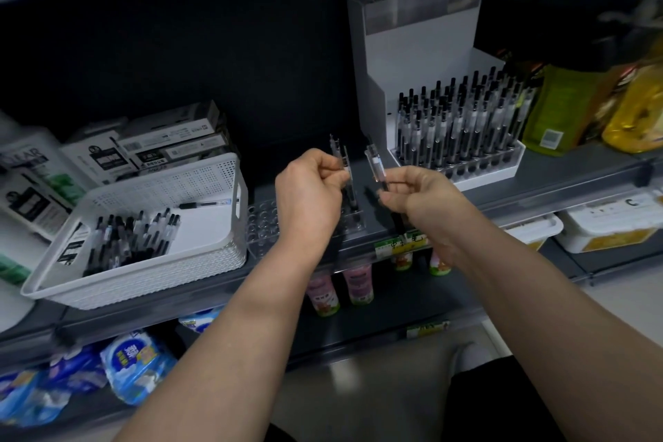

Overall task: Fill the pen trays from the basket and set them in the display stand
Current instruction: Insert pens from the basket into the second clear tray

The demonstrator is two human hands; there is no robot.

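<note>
Over tray point(263, 222): left hand point(308, 190), right hand point(421, 199) pinch pens point(377, 167) near-upright, clips up.

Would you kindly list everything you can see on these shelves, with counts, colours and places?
basket: one, white, shelf left
basket pens: many, black and clear, loose inside
tray: one, clear, between basket and stand
stand: one, white and grey, shelf right
stand pens: many, black and clear, upright rows
boxes: several, black and white, behind basket
bottles: several, yellow and green, right of stand
drinks: several, pink and green, lower shelf
packs: several, blue, bottom left
tubs: two, white, lower right
left hand: one, gripping pens, count unclear, over tray
right hand: one, pinching one pen
</note>
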